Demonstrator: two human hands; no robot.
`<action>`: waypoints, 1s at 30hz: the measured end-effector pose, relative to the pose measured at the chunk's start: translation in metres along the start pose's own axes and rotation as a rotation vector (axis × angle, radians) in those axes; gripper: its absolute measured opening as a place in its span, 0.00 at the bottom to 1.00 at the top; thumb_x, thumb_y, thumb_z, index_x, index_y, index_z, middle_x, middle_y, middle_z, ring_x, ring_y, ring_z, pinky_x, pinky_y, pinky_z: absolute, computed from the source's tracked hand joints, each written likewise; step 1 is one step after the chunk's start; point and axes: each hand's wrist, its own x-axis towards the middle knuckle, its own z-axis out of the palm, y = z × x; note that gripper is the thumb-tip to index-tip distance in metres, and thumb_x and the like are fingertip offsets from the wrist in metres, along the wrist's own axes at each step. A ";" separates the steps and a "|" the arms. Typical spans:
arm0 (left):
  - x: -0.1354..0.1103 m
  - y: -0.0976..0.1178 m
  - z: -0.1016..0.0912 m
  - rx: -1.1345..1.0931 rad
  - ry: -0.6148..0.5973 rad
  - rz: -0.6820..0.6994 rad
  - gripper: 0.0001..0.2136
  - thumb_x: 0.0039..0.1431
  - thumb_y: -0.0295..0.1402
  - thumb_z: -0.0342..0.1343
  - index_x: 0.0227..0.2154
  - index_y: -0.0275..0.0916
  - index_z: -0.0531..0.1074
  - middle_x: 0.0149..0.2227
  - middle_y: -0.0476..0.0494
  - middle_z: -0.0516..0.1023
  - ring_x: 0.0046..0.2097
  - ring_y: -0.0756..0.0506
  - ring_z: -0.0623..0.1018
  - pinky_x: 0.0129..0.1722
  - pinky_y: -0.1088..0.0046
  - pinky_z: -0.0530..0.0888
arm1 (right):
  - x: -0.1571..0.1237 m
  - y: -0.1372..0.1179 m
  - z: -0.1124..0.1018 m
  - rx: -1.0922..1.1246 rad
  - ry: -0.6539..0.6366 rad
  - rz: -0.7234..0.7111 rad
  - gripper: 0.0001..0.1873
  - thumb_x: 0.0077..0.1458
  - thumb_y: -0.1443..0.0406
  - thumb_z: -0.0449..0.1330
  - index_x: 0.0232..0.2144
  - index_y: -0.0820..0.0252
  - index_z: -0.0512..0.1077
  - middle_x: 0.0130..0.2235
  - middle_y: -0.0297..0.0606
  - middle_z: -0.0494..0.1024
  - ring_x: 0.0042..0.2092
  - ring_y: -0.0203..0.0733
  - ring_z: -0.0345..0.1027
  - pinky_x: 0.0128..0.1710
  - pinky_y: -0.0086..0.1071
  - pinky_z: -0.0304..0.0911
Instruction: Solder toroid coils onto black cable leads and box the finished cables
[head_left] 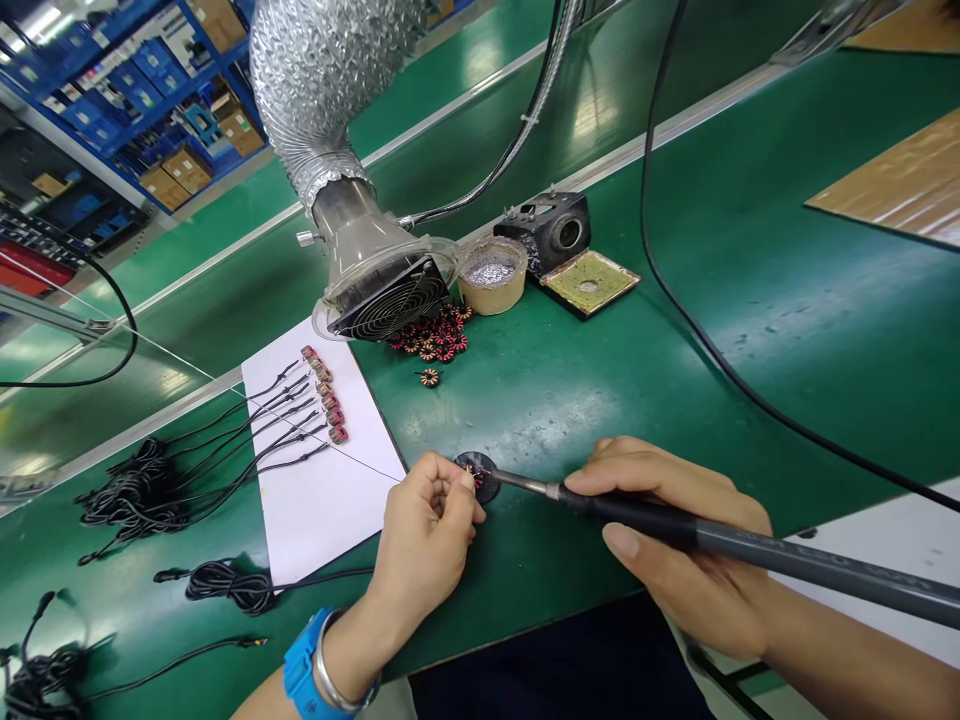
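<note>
My right hand (675, 540) is closed around a grey soldering iron (750, 548), its metal tip reaching left onto a small black round pad (484, 470) on the green bench. My left hand (427, 535) is curled in a pinch at that pad, holding a small red-wound coil (472, 478) and a thin solder wire (330, 440) that runs off to the left. A black cable passes under my left wrist, which wears a blue watch.
A white sheet (322, 500) carries several coils with black leads. Loose coils (435, 340) lie under the fume-extractor hood (382, 290). A solder pot (491, 275), an iron stand with sponge (570, 250), and cable bundles (127, 490) sit around.
</note>
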 end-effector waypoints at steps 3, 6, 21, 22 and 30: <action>0.000 0.000 0.000 0.007 0.002 0.005 0.11 0.64 0.39 0.50 0.29 0.40 0.64 0.23 0.52 0.72 0.23 0.52 0.69 0.23 0.78 0.66 | 0.002 -0.002 -0.002 -0.003 0.018 -0.014 0.11 0.56 0.68 0.53 0.41 0.57 0.71 0.26 0.36 0.72 0.26 0.40 0.65 0.24 0.36 0.60; 0.000 0.000 0.000 0.011 0.000 0.007 0.11 0.64 0.39 0.50 0.29 0.39 0.64 0.23 0.52 0.72 0.23 0.52 0.69 0.23 0.78 0.66 | 0.003 -0.002 -0.002 -0.001 0.008 -0.011 0.11 0.57 0.68 0.53 0.42 0.57 0.71 0.26 0.37 0.72 0.26 0.41 0.65 0.24 0.36 0.59; 0.000 -0.004 -0.001 -0.003 -0.003 -0.004 0.11 0.64 0.40 0.50 0.29 0.39 0.64 0.23 0.52 0.72 0.23 0.52 0.68 0.23 0.78 0.66 | 0.008 0.004 -0.003 -0.039 0.043 -0.042 0.12 0.54 0.70 0.54 0.41 0.58 0.71 0.28 0.37 0.72 0.28 0.41 0.66 0.25 0.35 0.59; 0.000 -0.004 -0.001 0.001 -0.005 -0.004 0.11 0.64 0.40 0.50 0.29 0.39 0.64 0.23 0.52 0.72 0.23 0.52 0.68 0.23 0.78 0.66 | 0.013 0.005 -0.005 -0.053 0.049 -0.058 0.12 0.54 0.69 0.55 0.42 0.58 0.71 0.28 0.36 0.72 0.28 0.40 0.65 0.25 0.34 0.59; -0.005 -0.001 -0.008 0.200 -0.015 0.055 0.13 0.66 0.42 0.46 0.30 0.39 0.64 0.26 0.50 0.73 0.24 0.52 0.66 0.23 0.77 0.61 | 0.089 0.045 -0.031 -0.429 0.116 -0.185 0.18 0.62 0.68 0.56 0.54 0.51 0.68 0.44 0.41 0.75 0.44 0.43 0.69 0.48 0.39 0.65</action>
